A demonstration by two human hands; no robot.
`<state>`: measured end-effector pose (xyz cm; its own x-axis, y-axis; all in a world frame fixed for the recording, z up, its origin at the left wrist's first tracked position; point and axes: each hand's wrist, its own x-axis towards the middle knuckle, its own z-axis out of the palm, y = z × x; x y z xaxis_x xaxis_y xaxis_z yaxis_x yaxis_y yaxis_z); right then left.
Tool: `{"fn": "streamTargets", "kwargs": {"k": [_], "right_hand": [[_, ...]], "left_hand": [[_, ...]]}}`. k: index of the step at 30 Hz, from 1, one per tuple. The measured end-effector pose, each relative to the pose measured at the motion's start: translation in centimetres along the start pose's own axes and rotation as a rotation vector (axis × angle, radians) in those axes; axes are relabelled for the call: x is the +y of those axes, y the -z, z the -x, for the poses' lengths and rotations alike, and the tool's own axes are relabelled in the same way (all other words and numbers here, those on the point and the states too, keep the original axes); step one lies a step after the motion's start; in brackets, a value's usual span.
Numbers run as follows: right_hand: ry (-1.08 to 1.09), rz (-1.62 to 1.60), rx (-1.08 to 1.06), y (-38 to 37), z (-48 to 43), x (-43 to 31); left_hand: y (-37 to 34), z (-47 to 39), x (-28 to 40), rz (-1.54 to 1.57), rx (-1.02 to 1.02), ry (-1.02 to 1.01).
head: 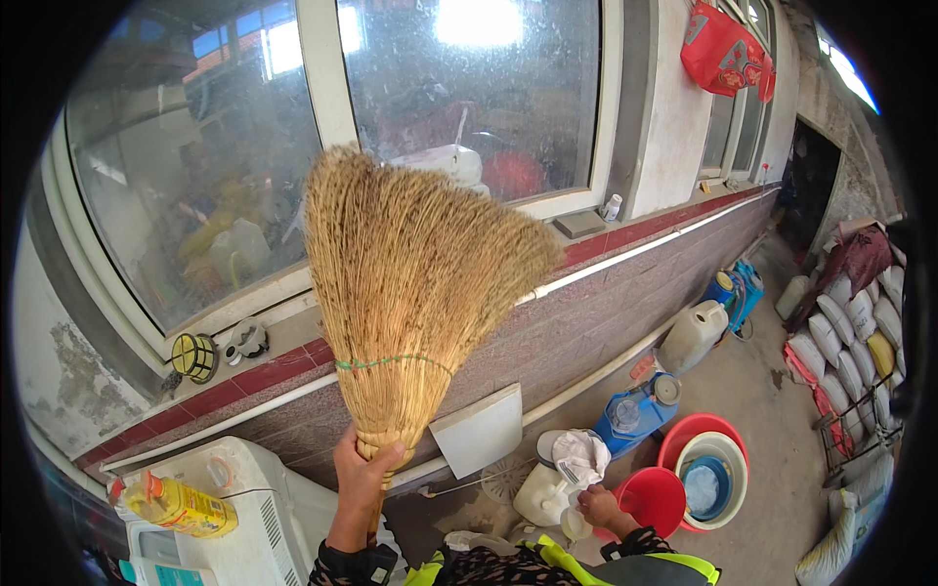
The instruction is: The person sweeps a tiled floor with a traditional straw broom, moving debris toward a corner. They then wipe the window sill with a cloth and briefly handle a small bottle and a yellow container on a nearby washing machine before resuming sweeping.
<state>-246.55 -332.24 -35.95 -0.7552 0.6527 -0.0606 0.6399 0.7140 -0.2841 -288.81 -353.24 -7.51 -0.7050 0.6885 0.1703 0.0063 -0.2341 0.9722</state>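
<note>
My left hand (366, 469) grips the neck of a straw broom (410, 293), just below its bound part. The broom's bristles point up and fan out in front of a window (476, 88), and a green tie runs around them. My right hand (599, 505) is low, in front of a red bucket (656, 498) and close beside a pale plastic jug (546, 497). A white cap (579, 455) lies on top of that jug. The fingers of my right hand look curled near a small pale container (575, 524); whether they hold it is unclear.
At lower left stands a white washing machine (256, 505) bearing a yellow bottle (183, 507). Along the wall are a white panel (480, 431), a blue jug (636, 417) and a whitish canister (692, 337). Nested basins (736, 469) sit on the floor, with stacked sacks (843, 344) farther right.
</note>
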Motion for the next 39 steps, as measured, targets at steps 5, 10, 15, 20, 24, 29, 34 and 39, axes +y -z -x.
{"fn": "streamTargets", "kwargs": {"k": [5,10,15,20,24,29,34,39], "right_hand": [[-0.021,0.007,-0.001,0.7,-0.7,-0.7],[0.004,-0.013,0.013,0.6,-1.1,-0.7],[0.110,-0.019,0.001,0.2,-3.3,-1.0],[0.222,-0.002,-0.020,0.6,-6.2,-2.3],[0.255,0.008,0.002,0.9,-7.8,-3.4],[0.284,0.004,-0.005,0.5,-8.4,-4.3],[0.313,-0.006,-0.009,-0.3,-8.8,-4.9],[0.293,-0.039,0.003,-0.8,-8.8,-4.3]], "left_hand": [[-0.4,-1.5,0.0,-0.251,0.047,-0.141],[0.3,0.0,-1.4,0.035,-0.015,0.070],[2.4,2.6,-1.6,-0.173,0.068,-0.118],[4.3,5.0,-1.1,-0.072,0.108,0.041],[5.9,8.3,0.8,0.072,0.219,0.022],[7.8,8.2,5.3,-0.019,0.377,-0.223],[7.4,6.1,6.7,-0.071,0.399,-0.296],[5.5,3.5,1.8,-0.115,0.357,-0.231]]}}
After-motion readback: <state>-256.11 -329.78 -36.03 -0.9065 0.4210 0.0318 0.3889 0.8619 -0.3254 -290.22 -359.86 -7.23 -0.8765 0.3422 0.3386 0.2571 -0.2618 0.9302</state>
